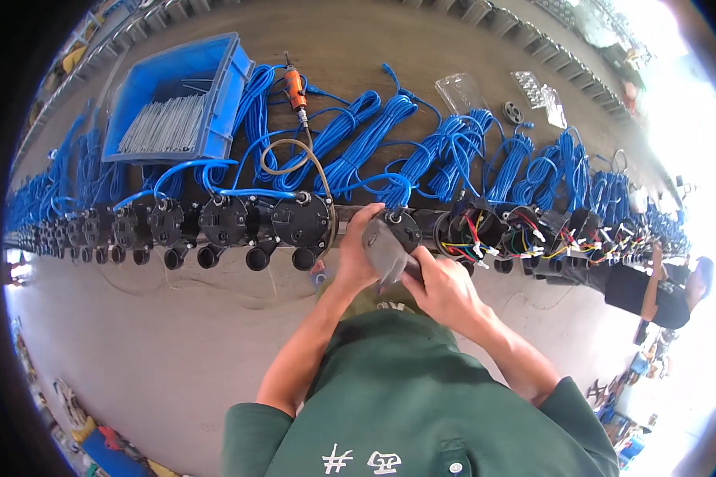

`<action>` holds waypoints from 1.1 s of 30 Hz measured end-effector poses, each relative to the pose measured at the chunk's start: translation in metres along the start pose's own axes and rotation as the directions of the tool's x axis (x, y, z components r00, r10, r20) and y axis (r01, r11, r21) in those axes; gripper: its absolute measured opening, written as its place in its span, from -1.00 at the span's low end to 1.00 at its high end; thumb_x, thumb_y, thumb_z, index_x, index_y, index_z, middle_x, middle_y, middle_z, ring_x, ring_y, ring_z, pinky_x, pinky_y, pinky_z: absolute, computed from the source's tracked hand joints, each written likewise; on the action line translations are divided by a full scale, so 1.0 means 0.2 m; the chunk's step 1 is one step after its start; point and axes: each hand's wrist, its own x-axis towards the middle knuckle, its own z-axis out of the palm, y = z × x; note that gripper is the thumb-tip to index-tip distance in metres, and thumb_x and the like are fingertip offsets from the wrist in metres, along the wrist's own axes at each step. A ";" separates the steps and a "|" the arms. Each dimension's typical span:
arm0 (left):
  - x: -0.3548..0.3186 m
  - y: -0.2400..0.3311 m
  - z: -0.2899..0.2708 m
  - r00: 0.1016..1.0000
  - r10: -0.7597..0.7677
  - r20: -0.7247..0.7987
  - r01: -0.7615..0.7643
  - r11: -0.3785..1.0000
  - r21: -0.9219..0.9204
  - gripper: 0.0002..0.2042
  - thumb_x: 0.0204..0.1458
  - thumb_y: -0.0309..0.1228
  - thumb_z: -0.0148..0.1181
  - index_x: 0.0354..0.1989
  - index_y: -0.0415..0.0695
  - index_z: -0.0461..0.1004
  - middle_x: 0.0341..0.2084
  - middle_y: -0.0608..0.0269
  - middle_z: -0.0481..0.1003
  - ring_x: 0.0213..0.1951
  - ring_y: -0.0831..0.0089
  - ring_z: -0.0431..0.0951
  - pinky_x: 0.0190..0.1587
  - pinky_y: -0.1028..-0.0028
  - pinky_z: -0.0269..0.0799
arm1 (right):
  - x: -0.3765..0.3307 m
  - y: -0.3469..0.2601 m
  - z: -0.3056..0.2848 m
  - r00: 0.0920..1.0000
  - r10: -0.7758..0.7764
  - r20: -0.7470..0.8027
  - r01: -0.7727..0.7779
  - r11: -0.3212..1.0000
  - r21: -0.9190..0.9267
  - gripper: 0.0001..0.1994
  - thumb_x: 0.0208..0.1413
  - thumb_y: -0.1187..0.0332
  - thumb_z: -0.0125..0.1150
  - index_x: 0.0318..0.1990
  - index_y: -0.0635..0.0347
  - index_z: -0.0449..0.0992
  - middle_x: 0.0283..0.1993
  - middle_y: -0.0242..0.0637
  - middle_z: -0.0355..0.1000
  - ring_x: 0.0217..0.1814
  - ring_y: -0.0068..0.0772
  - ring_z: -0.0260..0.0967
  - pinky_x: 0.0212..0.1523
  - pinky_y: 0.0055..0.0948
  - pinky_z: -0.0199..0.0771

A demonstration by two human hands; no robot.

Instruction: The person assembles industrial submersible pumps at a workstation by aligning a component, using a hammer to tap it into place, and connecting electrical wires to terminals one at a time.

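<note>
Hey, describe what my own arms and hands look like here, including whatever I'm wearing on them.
Your left hand and right hand are bare, with no gloves, and no watch or bracelet shows. The forearms are uncovered too. The left sleeve and right sleeve are short, plain dark green, matching the green top, which bears white markings.

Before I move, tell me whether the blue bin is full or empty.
Partly full: long thin pale rods lie in the blue bin, with bare wall showing above them.
</note>
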 end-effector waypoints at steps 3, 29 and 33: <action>0.03 0.05 -0.02 0.999 0.038 -0.020 -0.036 0.992 0.121 -0.04 -0.45 -0.30 0.68 0.29 -0.14 0.34 0.17 0.05 0.46 0.21 0.10 0.48 0.27 0.21 0.40 | 0.04 -0.07 -0.16 0.996 0.019 0.082 -0.028 0.994 0.109 -0.75 0.24 0.25 0.31 -0.26 0.29 0.49 -0.55 0.00 0.43 -0.57 0.05 0.39 -0.48 -0.13 0.33; 0.01 0.15 0.01 1.000 -0.006 -0.009 0.007 0.984 0.177 -0.01 -0.48 -0.40 0.70 0.30 -0.15 0.31 0.06 0.14 0.50 0.07 0.33 0.56 0.14 0.32 0.52 | -0.12 -0.07 -0.29 0.992 0.122 0.031 -0.125 0.936 0.330 -0.67 0.32 0.19 0.22 -0.33 0.32 0.46 -0.54 0.00 0.43 -0.49 0.08 0.44 -0.43 -0.10 0.36; 0.03 0.11 0.02 1.000 0.026 0.004 -0.026 0.971 0.239 0.00 -0.47 -0.42 0.68 0.30 -0.18 0.28 0.09 0.11 0.50 0.06 0.29 0.58 0.16 0.31 0.52 | -0.17 0.03 -0.24 0.981 0.155 -0.120 -0.121 0.961 0.250 -0.67 0.33 0.17 0.20 -0.22 0.33 0.41 -0.44 0.11 0.47 -0.35 0.25 0.48 -0.39 -0.04 0.38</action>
